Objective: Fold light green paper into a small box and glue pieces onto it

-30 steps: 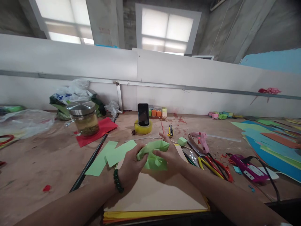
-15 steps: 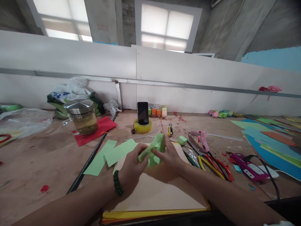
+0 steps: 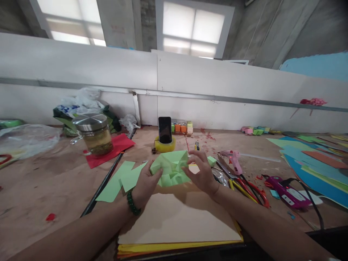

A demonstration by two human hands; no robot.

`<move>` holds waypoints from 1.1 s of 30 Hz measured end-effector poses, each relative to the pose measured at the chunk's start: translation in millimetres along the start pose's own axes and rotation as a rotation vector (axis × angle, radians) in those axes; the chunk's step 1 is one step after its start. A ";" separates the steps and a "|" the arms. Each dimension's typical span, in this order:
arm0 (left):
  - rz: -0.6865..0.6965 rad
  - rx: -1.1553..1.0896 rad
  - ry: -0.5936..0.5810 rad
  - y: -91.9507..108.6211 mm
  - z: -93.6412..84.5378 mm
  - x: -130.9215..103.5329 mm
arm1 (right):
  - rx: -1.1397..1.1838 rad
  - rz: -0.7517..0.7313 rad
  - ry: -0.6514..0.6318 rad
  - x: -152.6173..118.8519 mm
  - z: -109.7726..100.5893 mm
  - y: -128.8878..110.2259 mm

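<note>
A folded light green paper piece (image 3: pixel 172 167) is held above a stack of card sheets (image 3: pixel 174 224) at the table's near edge. My left hand (image 3: pixel 145 185), with a dark green bead bracelet at the wrist, grips the paper's left side. On the paper's right side my right hand (image 3: pixel 202 174) pinches it with thumb and fingers. The piece shows several creases and faces me with a flat top panel.
Two light green strips (image 3: pixel 122 177) lie left of the hands. A glass jar (image 3: pixel 94 134) stands on red paper. A phone (image 3: pixel 165 129) leans in a yellow tape roll. Glue guns (image 3: pixel 232 161), red scissors (image 3: pixel 251 192) and coloured sheets (image 3: pixel 312 159) lie right.
The green paper has been opened out from a narrow crumpled shape into a wider, flatter form, and both hands have moved slightly away from me and apart.
</note>
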State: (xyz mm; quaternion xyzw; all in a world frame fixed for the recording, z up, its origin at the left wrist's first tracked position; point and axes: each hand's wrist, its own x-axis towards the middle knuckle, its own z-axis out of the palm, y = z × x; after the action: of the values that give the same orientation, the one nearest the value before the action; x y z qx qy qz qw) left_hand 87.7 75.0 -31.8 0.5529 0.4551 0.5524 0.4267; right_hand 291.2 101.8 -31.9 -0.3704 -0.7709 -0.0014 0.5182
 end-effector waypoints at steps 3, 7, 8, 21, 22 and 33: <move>0.006 -0.028 -0.030 1.9 2.8 -2.0 | -0.086 -0.015 -0.143 -1.9 1.9 -4.5; 0.044 -0.003 -0.082 6.7 6.4 -7.5 | -0.064 0.048 -0.196 -4.9 8.4 -2.1; 0.049 0.005 -0.086 7.3 6.7 -8.3 | -0.052 0.043 -0.187 -5.3 9.0 -1.3; 0.038 -0.007 -0.089 6.9 7.7 -8.6 | -0.160 0.006 -0.244 -6.2 4.2 -3.0; 0.035 -0.014 -0.088 6.9 7.9 -8.6 | -0.156 0.004 -0.240 -6.0 4.6 -2.5; -0.094 -0.195 0.031 7.8 -6.3 9.1 | 0.319 0.274 -0.045 4.6 -2.7 10.7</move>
State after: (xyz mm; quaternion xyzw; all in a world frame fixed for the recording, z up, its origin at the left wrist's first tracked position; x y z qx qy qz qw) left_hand 81.4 82.0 -22.0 0.4781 0.4311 0.5819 0.4970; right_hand 298.6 111.1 -31.1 -0.3852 -0.7150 0.1993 0.5484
